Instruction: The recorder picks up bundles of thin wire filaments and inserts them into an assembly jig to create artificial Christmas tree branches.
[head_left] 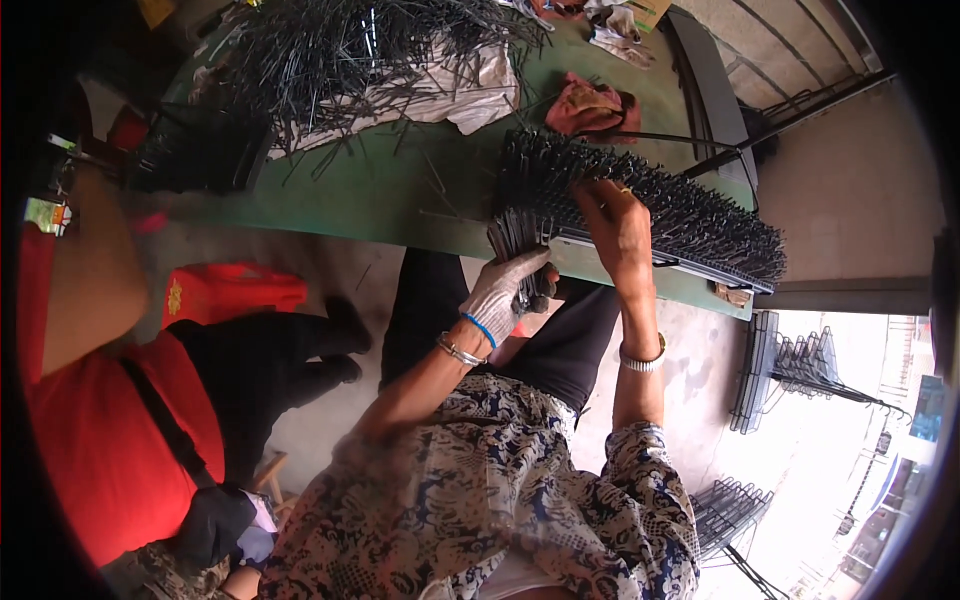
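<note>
My left hand (505, 287), in a pale glove with dark fingertips, is closed around a bundle of thin dark strips (515, 235) in front of the table's edge. Bare, with fingers pressed together, my right hand (622, 232) reaches into a long black rack (700, 218) densely filled with short upright dark pieces. What sits between its fingertips is too small to make out. The rack lies slantwise along the near right edge of the green table (385, 190). A large heap of similar thin dark strips (330, 60) rests on a pale cloth (440, 95) at the far left.
Behind the rack lies a crumpled reddish cloth (592, 105). A red stool (235, 290) stands on the floor to the left, near a person in a red top (130, 440). Black wire racks (800, 360) stand at the right. A dark tray (195, 150) sits at the table's left end.
</note>
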